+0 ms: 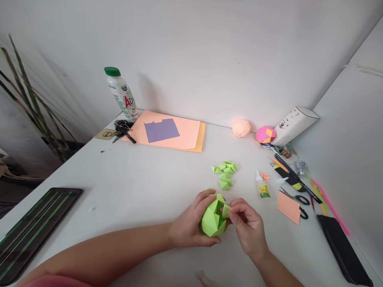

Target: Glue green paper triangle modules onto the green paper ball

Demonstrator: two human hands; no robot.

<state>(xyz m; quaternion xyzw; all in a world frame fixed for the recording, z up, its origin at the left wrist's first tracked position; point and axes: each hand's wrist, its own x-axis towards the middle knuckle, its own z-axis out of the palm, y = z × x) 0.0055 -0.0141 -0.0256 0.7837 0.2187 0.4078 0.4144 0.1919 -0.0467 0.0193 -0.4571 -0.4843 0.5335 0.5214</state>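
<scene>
My left hand (194, 219) is wrapped round a green folded-paper ball (210, 221), fingers over its top and thumb beneath. An opening shows in the ball's right side. My right hand (248, 227) pinches a small green folded-paper piece (226, 211) between thumb and fingertips at the edge of that opening. Whether the piece is tucked into the ball or only touches it, I cannot tell. Just beyond the ball lies a loose pile of several green folded-paper pieces (226, 169).
Right of the pile are a glue bottle (263, 187), scissors (299, 199), an orange paper sheet (289, 207) and a black phone (344, 249). Finished paper balls (241, 128) stand by the wall. Paper sheets (179, 139) and a white bottle (122, 95) are at the back left.
</scene>
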